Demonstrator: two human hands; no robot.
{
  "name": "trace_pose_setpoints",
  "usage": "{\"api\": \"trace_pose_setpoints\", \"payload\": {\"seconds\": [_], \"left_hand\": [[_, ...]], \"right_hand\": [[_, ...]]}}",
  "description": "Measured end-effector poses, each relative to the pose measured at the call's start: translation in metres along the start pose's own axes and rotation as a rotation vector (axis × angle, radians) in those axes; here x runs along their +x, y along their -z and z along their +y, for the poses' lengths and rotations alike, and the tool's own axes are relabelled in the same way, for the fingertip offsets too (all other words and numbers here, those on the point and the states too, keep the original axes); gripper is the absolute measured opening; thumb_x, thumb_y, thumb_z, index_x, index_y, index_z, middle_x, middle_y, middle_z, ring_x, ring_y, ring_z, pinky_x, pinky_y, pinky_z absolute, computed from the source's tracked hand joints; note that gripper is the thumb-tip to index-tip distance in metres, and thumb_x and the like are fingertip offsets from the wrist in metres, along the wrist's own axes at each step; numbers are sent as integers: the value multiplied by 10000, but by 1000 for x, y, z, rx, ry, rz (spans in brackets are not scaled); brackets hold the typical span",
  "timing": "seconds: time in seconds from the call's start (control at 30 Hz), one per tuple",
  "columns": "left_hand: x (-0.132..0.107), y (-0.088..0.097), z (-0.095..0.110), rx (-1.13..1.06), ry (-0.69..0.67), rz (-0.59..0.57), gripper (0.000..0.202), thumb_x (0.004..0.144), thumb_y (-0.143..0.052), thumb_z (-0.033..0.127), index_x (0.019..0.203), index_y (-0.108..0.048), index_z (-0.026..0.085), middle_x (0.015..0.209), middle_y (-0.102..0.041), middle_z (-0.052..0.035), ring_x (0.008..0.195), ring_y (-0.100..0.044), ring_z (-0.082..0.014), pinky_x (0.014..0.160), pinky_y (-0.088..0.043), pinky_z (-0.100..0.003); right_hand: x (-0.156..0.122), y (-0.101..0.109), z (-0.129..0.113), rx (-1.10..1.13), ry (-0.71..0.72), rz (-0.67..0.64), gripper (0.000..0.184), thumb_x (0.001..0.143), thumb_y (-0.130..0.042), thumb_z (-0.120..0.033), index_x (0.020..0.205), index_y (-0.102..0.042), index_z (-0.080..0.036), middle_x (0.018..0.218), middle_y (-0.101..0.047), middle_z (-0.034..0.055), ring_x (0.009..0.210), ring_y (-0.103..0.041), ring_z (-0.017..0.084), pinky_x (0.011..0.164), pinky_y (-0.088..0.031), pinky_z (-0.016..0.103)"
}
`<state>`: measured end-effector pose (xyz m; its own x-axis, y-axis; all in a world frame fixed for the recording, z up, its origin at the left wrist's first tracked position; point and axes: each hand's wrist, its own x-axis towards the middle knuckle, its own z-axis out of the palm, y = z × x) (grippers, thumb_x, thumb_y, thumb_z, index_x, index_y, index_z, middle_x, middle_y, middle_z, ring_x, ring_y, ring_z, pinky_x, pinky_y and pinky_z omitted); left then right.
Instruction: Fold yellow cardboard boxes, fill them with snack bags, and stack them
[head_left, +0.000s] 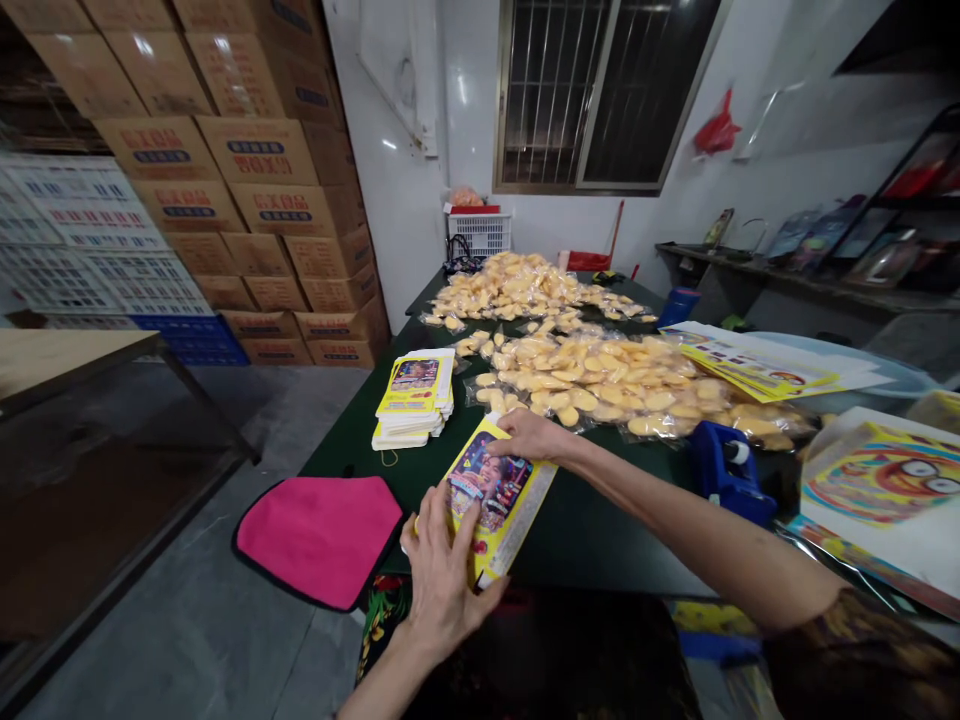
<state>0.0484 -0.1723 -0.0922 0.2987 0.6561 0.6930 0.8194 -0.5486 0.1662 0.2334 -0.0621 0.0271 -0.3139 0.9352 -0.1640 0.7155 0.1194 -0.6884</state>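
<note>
My left hand (442, 580) grips the lower left side of a yellow printed packaging bag (517, 510), which lies tilted on the dark green table (592, 530). My right hand (529, 435) presses its fingers on the bag's top end. A stack of similar yellow bags (414, 398) sits to the left of it, with a loose rubber band at its foot. Just beyond my right hand spreads a heap of small clear packets of yellow pieces (592, 380). A blue tape dispenser (727, 470) stands to the right of my right forearm.
A pink cloth (319, 540) lies at the table's left edge. Printed sheets (877, 480) and yellow leaflets (757, 365) cover the right end. A second heap of packets (525, 285) lies farther back. Stacked cartons (255, 180) line the left wall.
</note>
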Motion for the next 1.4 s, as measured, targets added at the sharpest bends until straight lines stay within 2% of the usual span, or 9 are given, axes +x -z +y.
{"api": "trace_pose_setpoints", "payload": {"seconds": [0.23, 0.37, 0.47, 0.57, 0.73, 0.87, 1.07, 1.3, 1.4], "left_hand": [[40, 16, 4, -323, 29, 123, 762, 732, -704, 332, 1378, -316, 219, 1427, -358, -210, 1278, -411, -361, 962, -393, -518], [85, 42, -1, -777, 218, -236, 667, 743, -698, 426, 1312, -449, 184, 1233, -579, -149, 1131, -566, -294, 971, -446, -441], [114, 54, -1, -990, 42, -501, 1050, 521, -849, 461, 1404, -354, 179, 1371, -476, -158, 1267, -455, -339, 1084, -350, -469], [128, 55, 8, -1140, -120, -591, 1177, 458, -872, 466, 1439, -292, 172, 1373, -471, -164, 1266, -450, -345, 1082, -348, -472], [132, 49, 28, -1124, -69, -523, 707, 554, -844, 407, 1159, -601, 133, 971, -647, -74, 844, -605, -205, 781, -504, -297], [138, 45, 37, -1190, -6, -490, 419, 565, -830, 432, 742, -645, 101, 671, -546, 5, 574, -461, -89, 513, -401, -184], [147, 30, 37, -1256, 90, -441, 425, 512, -849, 443, 585, -594, 112, 532, -496, 30, 476, -410, -63, 462, -381, -176], [155, 21, 29, -1282, 275, -254, 376, 444, -875, 384, 600, -651, 126, 556, -616, 4, 491, -521, -98, 500, -461, -200], [155, 19, 21, -1284, 379, -170, 390, 470, -860, 381, 713, -696, 124, 686, -696, -41, 583, -608, -147, 590, -525, -249]], "right_hand": [[-39, 34, -15, 241, 169, -4, 112, 742, -565, -241, 756, -602, -136, 699, -614, 1, 647, -546, 127, 601, -434, 228], [-82, 38, -28, 109, 409, -37, 99, 793, -528, -186, 775, -611, -135, 776, -604, 20, 738, -545, 142, 697, -446, 270], [-110, 30, -39, -180, 681, 38, 136, 834, -497, -124, 821, -633, -132, 937, -610, 70, 917, -524, 178, 839, -425, 323], [-127, 20, -40, -376, 848, 107, 145, 835, -498, -105, 844, -637, -148, 1032, -609, 82, 1006, -471, 209, 899, -388, 371], [-131, 16, -25, -490, 824, 164, 157, 858, -484, -125, 747, -593, -145, 890, -606, 70, 866, -416, 194, 746, -365, 332], [-129, 18, -14, -464, 776, 210, 192, 875, -459, -118, 702, -539, -138, 743, -555, 51, 775, -389, 164, 661, -329, 289], [-117, 17, -3, -364, 772, 389, 164, 891, -450, -142, 777, -567, -156, 772, -594, 52, 769, -493, 164, 649, -411, 283], [-111, 4, 4, -420, 941, 922, 250, 857, -475, -47, 1070, -578, -127, 1063, -647, 131, 993, -609, 202, 838, -507, 355], [-121, 3, 7, -412, 888, 1139, 329, 833, -499, -42, 1121, -569, -184, 1151, -599, 131, 1069, -584, 226, 875, -495, 398]]}}
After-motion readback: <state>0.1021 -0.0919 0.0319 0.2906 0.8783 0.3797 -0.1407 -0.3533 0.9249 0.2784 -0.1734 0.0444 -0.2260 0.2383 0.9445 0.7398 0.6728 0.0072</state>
